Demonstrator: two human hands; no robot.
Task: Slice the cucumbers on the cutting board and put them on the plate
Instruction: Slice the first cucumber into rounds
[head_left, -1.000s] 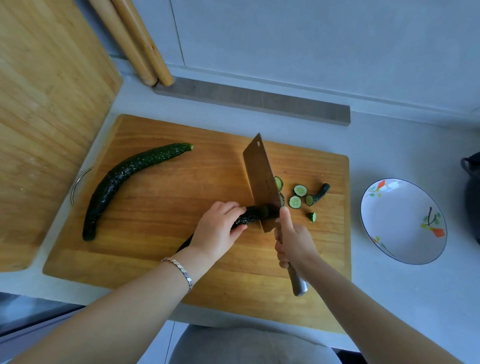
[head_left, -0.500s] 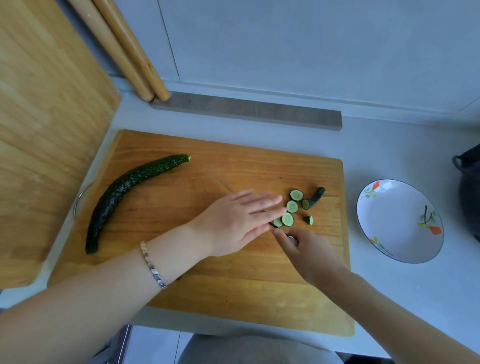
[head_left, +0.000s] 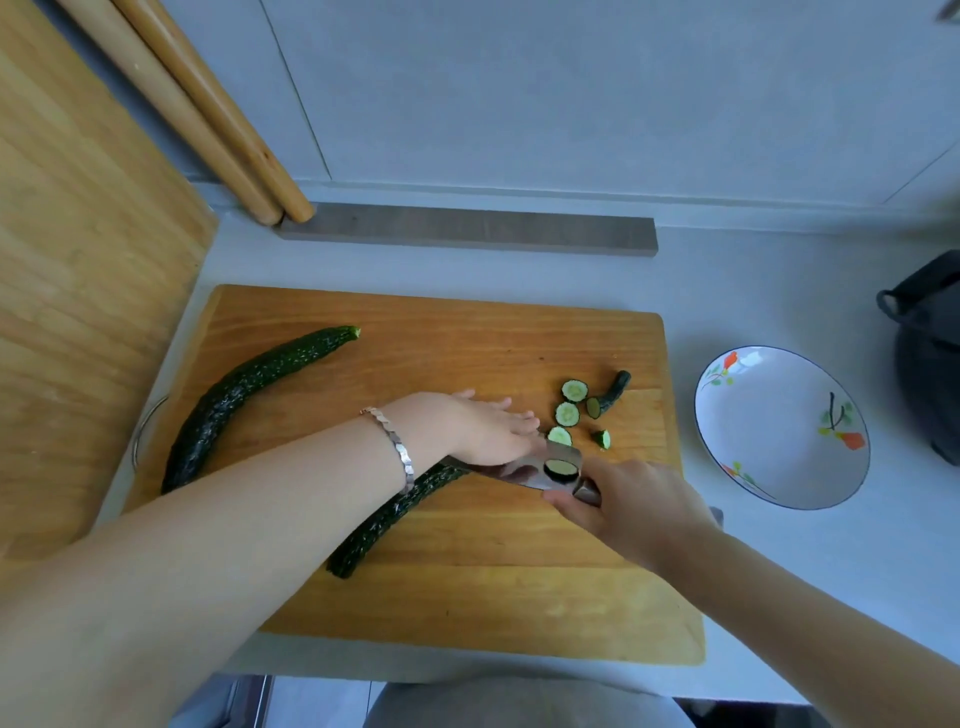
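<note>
On the cutting board (head_left: 467, 353), beside the part-cut cucumber (head_left: 384, 519), the right hand (head_left: 634, 509) grasped the knife (head_left: 519, 470) held flat, one slice (head_left: 560, 468) aboard; the left hand (head_left: 467, 431) kept its fingers (head_left: 514, 423) straight, best placed to sweep the loose slices (head_left: 567, 414) on, clear of its edge.

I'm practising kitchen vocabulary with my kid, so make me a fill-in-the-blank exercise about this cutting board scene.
1. The plate sits to the ____ of the cutting board.
2. One cucumber slice rests on the ____ of the knife.
3. The right hand grips the knife's ____.
4. The whole cucumber lies at the board's ____ end.
Missing words: right, blade, handle, left.
</note>
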